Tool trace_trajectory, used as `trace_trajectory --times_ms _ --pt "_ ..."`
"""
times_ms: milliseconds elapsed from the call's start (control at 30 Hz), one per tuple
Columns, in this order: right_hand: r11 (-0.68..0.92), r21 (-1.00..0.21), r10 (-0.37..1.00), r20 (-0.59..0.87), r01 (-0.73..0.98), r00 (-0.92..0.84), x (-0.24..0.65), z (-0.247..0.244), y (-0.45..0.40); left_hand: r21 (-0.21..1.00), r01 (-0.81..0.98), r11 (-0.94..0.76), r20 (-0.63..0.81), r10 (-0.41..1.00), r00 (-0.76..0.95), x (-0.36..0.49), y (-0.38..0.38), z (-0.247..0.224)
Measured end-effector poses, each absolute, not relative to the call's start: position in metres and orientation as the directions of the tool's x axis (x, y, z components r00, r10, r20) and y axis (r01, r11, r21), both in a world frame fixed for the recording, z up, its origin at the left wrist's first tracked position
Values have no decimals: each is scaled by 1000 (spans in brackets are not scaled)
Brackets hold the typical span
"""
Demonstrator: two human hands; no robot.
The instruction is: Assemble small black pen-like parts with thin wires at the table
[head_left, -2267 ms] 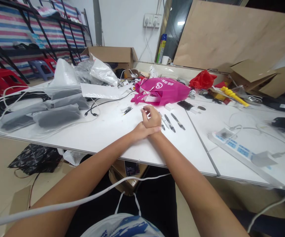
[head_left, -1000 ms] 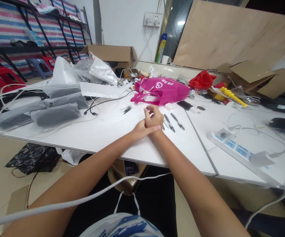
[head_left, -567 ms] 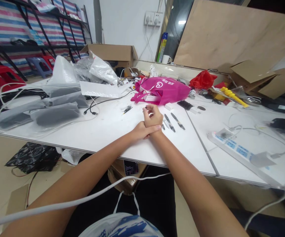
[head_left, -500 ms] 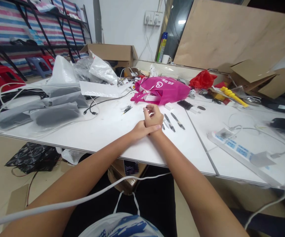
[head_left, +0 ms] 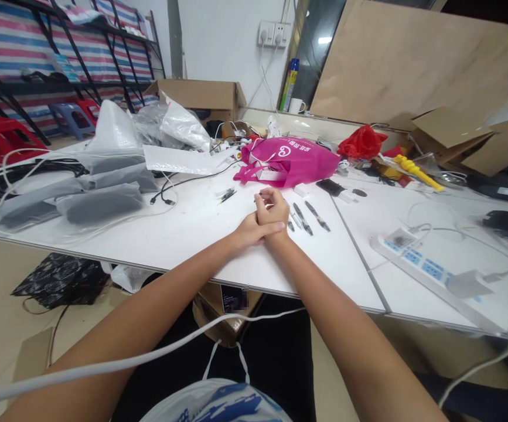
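Observation:
My left hand (head_left: 250, 233) is wrapped round my right wrist, its thumb lying across the top. My right hand (head_left: 273, 206) is curled above the white table (head_left: 201, 246), thumb and fingers drawn together. A tiny dark bit shows at its fingertips, too small to name. Just right of that hand lie a dark pen-like tool (head_left: 302, 219) and a second one (head_left: 317, 215), with slimmer pieces partly hidden behind my hand. Left of it sits a small group of thin pen-like items (head_left: 226, 196). A pink bag (head_left: 293, 161) rests behind my hands.
Grey plastic packages (head_left: 99, 205) and a coiled black cable (head_left: 34, 176) lie at left. A power strip (head_left: 429, 266) lies at right. A white cable (head_left: 157, 351) crosses over my lap. Behind are a red bag (head_left: 361, 142) and an open carton (head_left: 456, 138).
My left hand keeps its grip on my right wrist. The right fingers have shifted very slightly; the objects on the table have not moved.

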State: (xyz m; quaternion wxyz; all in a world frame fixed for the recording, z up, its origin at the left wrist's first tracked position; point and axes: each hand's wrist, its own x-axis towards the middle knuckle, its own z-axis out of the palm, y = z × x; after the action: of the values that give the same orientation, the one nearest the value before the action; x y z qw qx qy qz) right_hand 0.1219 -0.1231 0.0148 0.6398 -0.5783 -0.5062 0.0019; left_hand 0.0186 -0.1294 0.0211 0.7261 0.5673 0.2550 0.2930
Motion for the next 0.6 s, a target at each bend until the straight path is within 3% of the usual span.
trace_trajectory --times_ms 233,333,400,467,533,600 --pt "321 -901 591 432 292 681 136 11 -114 971 -189 148 -10 811 585 23 -130 12" --pt "272 -942 592 323 194 739 145 6 -110 982 -56 -179 184 854 487 21 -116 6" --pt "255 -952 587 289 167 756 150 4 -109 882 113 -457 365 815 449 14 -93 8" --pt "256 -952 584 291 168 757 153 2 -108 714 305 -630 476 757 447 3 -60 12" --pt "263 -946 587 314 191 746 155 1 -107 541 490 -683 547 729 411 -9 -25 15" --pt "258 -942 590 331 217 736 156 1 -108 448 638 -626 528 761 377 -20 2 13"
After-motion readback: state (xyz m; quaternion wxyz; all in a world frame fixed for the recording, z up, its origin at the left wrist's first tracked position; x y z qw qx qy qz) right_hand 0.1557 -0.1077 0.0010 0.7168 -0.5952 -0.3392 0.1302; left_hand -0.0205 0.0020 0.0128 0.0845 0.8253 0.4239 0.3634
